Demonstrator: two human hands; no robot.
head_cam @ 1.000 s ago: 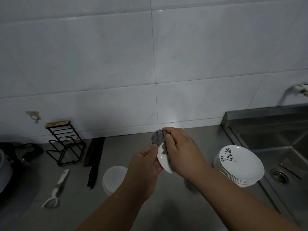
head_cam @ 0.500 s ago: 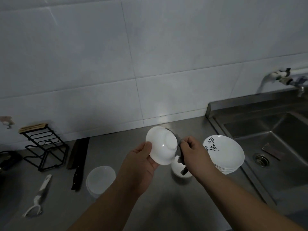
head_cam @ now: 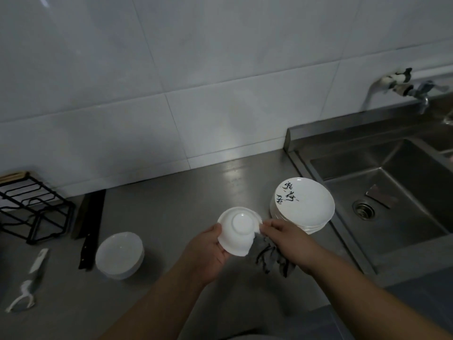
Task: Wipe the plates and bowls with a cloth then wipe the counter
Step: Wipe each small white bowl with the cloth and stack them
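My left hand (head_cam: 208, 251) holds the small white ceramic bowl (head_cam: 239, 230) up over the counter. It's tipped so the round foot & underside face me, w/ my thumb on its left edge and my fingers curled under it. My right hand (head_cam: 286, 239) is just beside it on the right, closed round the dark grey cloth (head_cam: 269, 257), w/ fingertips touching the bowl's right rim. Most of the cloth hangs crumpled below my right palm, btw the bowl & my wrist. A second white edge shows behind the bowl's top right; can't tell what it belongs to.

Just past my right hand, a stack of white plates (head_cam: 304, 204) sits on the brushed steel counter (head_cam: 183, 190). The top plate has black brush lettering near its far-left rim. The stack is right next to the edge of the stainless steel sink (head_cam: 355, 165), which has a round metal drain (head_cam: 363, 209) in its floor. A metal tap (head_cam: 402, 84) sticks out of the wall above the sink's far side.

To the left, well apart from the held bowl, a short stack of white bowls (head_cam: 119, 255) stands upright. Just left of that a black-handled knife (head_cam: 89, 229) lies flat. Further left a black wire rack (head_cam: 31, 209) stands against the white tiled wall (head_cam: 196, 69). A white peeler (head_cam: 29, 280) lies near the counter's front-left.
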